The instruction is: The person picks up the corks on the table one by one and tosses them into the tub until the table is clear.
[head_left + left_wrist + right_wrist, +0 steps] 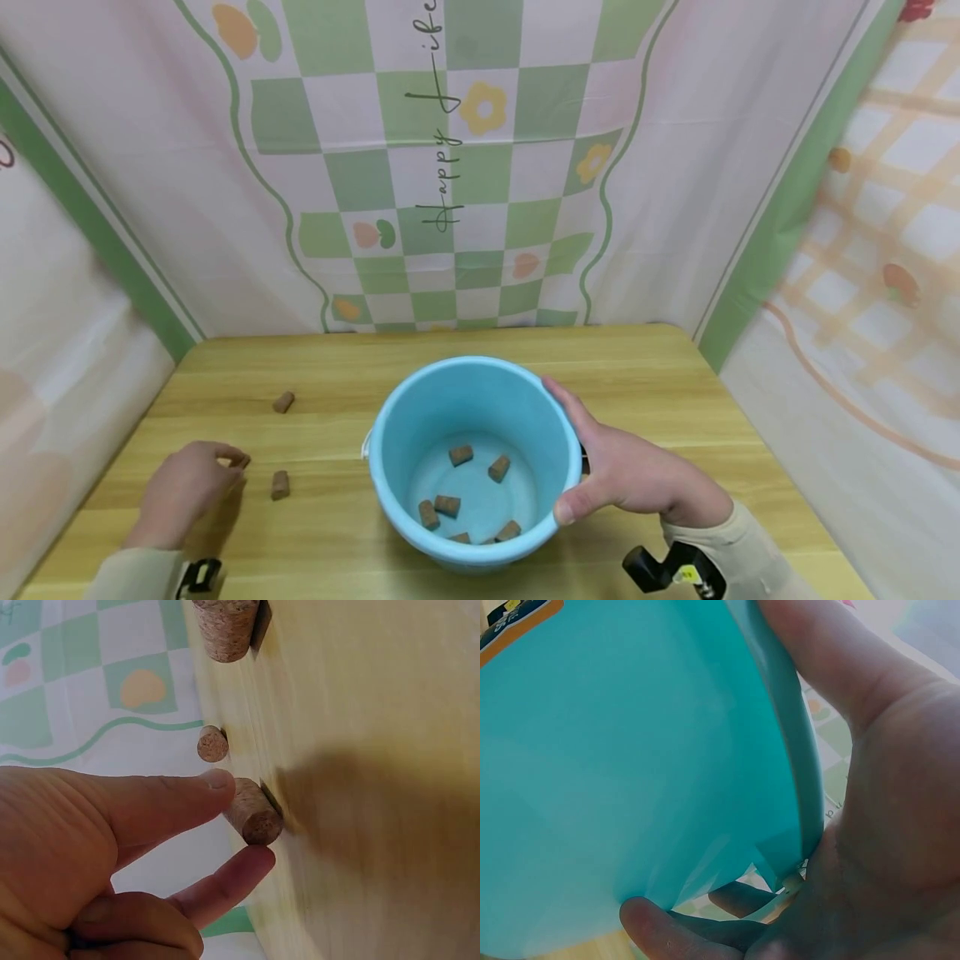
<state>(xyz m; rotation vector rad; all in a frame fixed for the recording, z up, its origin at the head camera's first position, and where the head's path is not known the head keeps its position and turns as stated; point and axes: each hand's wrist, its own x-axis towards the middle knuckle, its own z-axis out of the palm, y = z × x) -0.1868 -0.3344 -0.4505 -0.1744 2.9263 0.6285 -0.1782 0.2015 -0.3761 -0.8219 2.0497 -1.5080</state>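
A light blue bucket [474,364] stands on the table with several brown corks [498,468] lying on its floor. My right hand [637,471] grips the bucket's right side, its thumb on the rim and its other fingers around the outside. In the right wrist view, fingertips [649,922] press the outer wall. At the left, the thumb and index finger of my left hand [187,487] pinch a cork [255,817] close to the tabletop; the head view hides this cork. Nearby lies another cork [280,485], and farther back one more cork [283,402].
The wooden table [622,358] ends at a hanging cloth [480,275] with green checks at the back. More cloth [840,367] hangs along the right and left sides. A white handle end [366,445] shows at the bucket's left edge.
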